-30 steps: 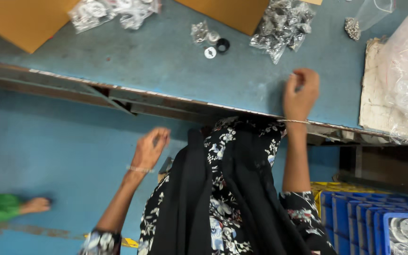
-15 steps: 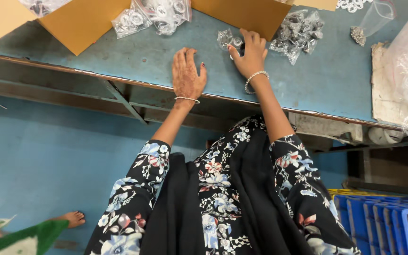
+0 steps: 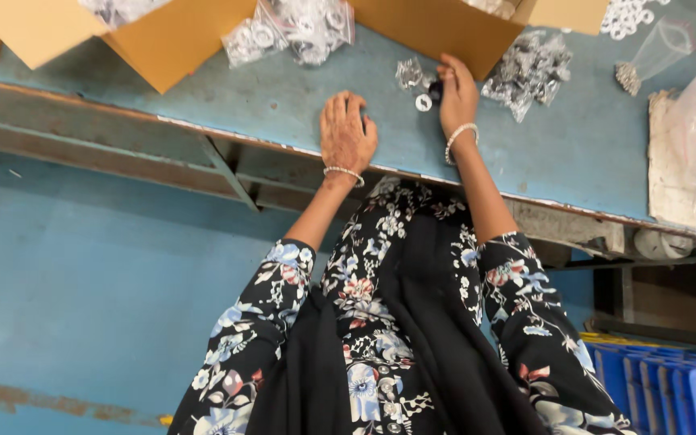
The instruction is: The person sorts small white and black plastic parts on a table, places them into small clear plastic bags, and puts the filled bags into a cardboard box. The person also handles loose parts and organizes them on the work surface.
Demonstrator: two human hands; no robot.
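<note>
While your left hand [image 3: 346, 129] rests flat and empty on the blue worktop [image 3: 573, 153], keep your right hand [image 3: 457, 95] pinched lightly on the small black part [image 3: 435, 91] beside the white ring [image 3: 423, 102], lifting straight so neighbours stay put

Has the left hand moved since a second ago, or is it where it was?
Yes. The left hand has come up from below the table edge and now lies flat on the blue tabletop, beside the right hand.
</note>
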